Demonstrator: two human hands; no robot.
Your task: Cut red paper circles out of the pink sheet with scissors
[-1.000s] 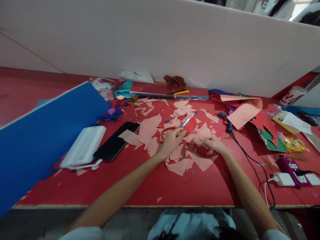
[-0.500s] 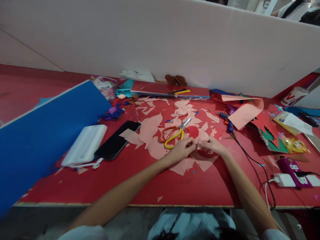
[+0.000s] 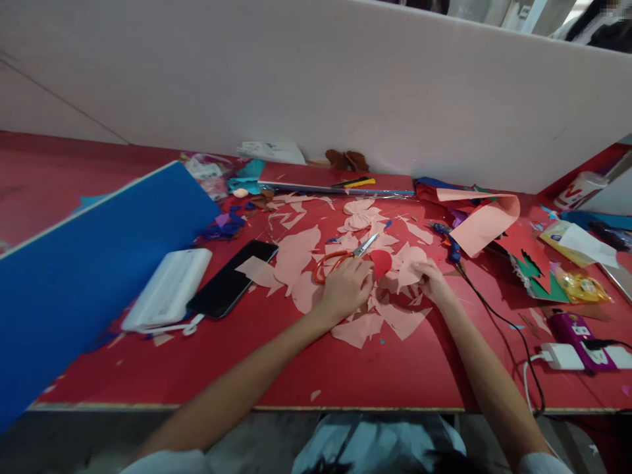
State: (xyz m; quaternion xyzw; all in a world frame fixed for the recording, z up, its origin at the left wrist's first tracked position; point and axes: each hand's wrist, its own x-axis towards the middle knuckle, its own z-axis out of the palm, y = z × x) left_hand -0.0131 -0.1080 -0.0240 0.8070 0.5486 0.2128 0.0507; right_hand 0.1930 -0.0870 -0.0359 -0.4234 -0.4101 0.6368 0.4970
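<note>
The person's left hand (image 3: 345, 288) lay near the middle of the red surface (image 3: 296, 375), its grip loosely curled over the orange handles of a pair of scissors (image 3: 326, 266), though I could not tell whether it was closed on them. The scissors' open blades pointed toward the far edge, and a red cutout (image 3: 380, 262) sat just beside the fingertips. The right hand (image 3: 434, 283) came in from the right, its grip partly curled at the edge of a salmon-pink cutout (image 3: 409, 266); whether it held that piece could not be told. Salmon-pink offcuts (image 3: 355, 329) lay spread around both hands, so a good deal of cutting looked done. Toward the far edge sat a finished-looking salmon-pink bow (image 3: 359, 214), while a curled salmon-pink sheet (image 3: 486, 224) remained as material left over, near a blue hot glue gun (image 3: 447, 240). A black phone (image 3: 232, 276) and a white power bank (image 3: 165, 289) lay left of the hands, beside a blue sheet (image 3: 99, 276)
</note>
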